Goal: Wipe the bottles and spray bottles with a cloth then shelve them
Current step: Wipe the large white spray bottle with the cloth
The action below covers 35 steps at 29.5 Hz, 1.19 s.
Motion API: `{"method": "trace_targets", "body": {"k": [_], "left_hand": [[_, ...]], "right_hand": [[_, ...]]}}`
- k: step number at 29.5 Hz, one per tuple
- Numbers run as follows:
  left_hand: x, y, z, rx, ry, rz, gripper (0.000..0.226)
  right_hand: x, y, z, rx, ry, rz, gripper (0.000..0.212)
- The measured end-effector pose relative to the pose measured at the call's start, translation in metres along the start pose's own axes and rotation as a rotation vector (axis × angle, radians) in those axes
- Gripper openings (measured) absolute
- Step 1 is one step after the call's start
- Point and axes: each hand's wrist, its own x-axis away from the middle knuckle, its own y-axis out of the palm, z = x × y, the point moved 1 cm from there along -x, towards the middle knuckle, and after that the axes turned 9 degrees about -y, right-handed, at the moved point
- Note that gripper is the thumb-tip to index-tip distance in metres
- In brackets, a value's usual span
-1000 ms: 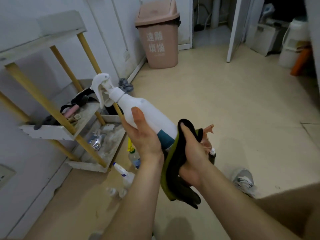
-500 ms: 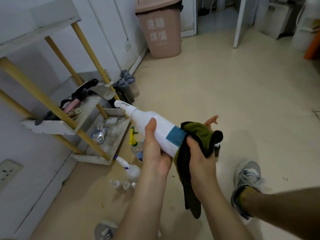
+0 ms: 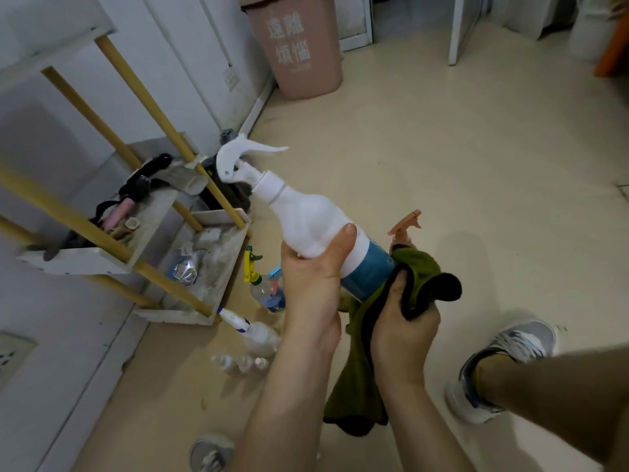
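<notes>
Grip: your left hand (image 3: 311, 284) wraps the spray bottle (image 3: 306, 216) mid-body; smooth, probably light.
Cloth (image 3: 420, 267): soft, clenched in your right hand (image 3: 405, 321).

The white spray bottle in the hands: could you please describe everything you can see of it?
The white spray bottle looks like opaque plastic, with a white trigger head and a blue label band near its base. It is held in the air, tilted, with the head up and to the left and the base toward the person. The left hand grips its middle with the thumb over the body. The right hand holds a green cloth round its base, which is hidden.
</notes>
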Motion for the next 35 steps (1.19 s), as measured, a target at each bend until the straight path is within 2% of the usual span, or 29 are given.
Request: {"method": "trace_targets", "body": {"k": [2,4,6,8,11,15,18,21,24,27,31,35], "left_hand": [[-0.007,0.005,-0.003,0.011,0.021,-0.032,0.073],[-0.016,0.01,-0.01,0.059,-0.053,-0.081,0.072],[-0.021,0.004,-0.018,0.133,-0.187,-0.112,0.065],[-0.023,0.002,-0.03,0.188,-0.349,-0.147,0.059],[-0.03,-0.002,-0.038,0.127,-0.455,-0.184,0.07],[-0.049,0.0,-0.048,-0.183,-0.347,-0.084,0.032],[-0.064,0.008,-0.067,-0.37,-0.272,-0.025,0.046],[-0.079,0.014,-0.091,-0.631,-0.138,-0.028,0.058],[-0.094,0.018,-0.121,-0.715,-0.191,-0.105,0.056],[-0.112,0.026,-0.156,-0.85,-0.262,-0.154,0.068],[-0.134,0.044,-0.21,-1.02,-0.197,-0.212,0.071],[-0.142,0.052,-0.252,-1.105,-0.2,-0.285,0.062]], "right_hand": [[-0.007,-0.004,0.007,0.028,0.085,0.065,0.009],[-0.023,-0.012,0.016,-0.048,0.34,0.132,0.011],[-0.031,-0.015,0.02,-0.243,0.538,0.017,0.03],[-0.038,-0.018,0.021,-0.383,0.629,-0.092,0.04],[-0.052,-0.025,0.023,-0.281,0.625,-0.106,0.032],[-0.063,-0.032,0.034,-0.068,0.427,-0.03,0.015],[-0.071,-0.042,0.053,0.244,0.323,0.089,0.018],[-0.081,-0.068,0.075,0.406,0.336,0.266,0.025],[-0.087,-0.081,0.086,0.369,0.442,0.422,0.029],[-0.088,-0.085,0.091,0.3,0.502,0.482,0.026],[-0.094,-0.091,0.104,0.209,0.583,0.624,0.027],[-0.104,-0.092,0.115,0.105,0.644,0.614,0.03]]}}
